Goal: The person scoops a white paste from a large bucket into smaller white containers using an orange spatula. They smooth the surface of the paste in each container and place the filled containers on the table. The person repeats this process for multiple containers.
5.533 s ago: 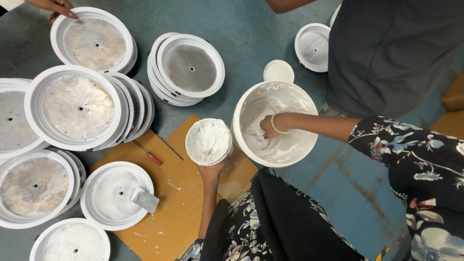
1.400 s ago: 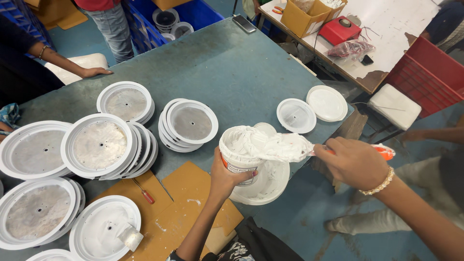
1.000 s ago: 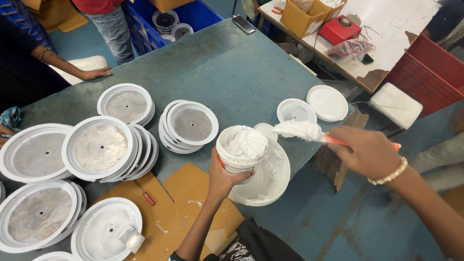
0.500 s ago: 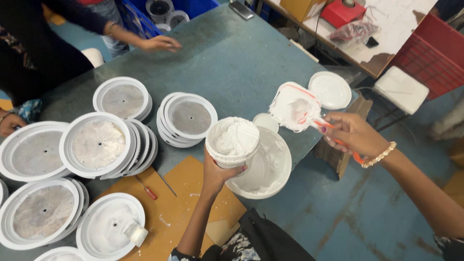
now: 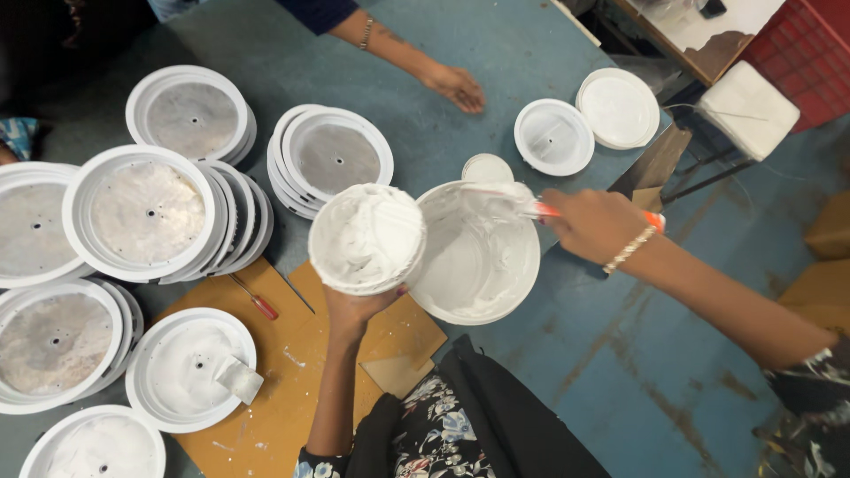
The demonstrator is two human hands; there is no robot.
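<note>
Head-camera view, looking straight down at a grey-green table (image 5: 496,62). The small white bowl (image 5: 367,237), heaped with white paste, sits on the upturned left hand (image 5: 359,305); the fingers are curled up under its base, mostly hidden beneath it, and the forearm rises from the lower edge of the view. Just right of that bowl, touching its rim, stands a large white bucket (image 5: 478,257) smeared inside with paste. The right hand (image 5: 595,223) reaches in from the right, fingers closed tight around the orange handle of a scraper (image 5: 518,202) whose paste-coated blade lies over the bucket's far rim. A beaded bracelet circles that wrist.

Beyond the bucket lie one tiny white lid (image 5: 487,168) and, further right, two round white lids (image 5: 554,136). Left of the small bowl are white-rimmed discs in stacks: seven stacks or single discs are visible, though how many discs each holds cannot be told. Below and left of the bowl, a brown board (image 5: 292,389) carries one red-handled screwdriver (image 5: 254,301), and one disc with a putty knife (image 5: 239,379) resting on it. Another person's hand (image 5: 456,87) lies flat on the table beyond the bowl.
</note>
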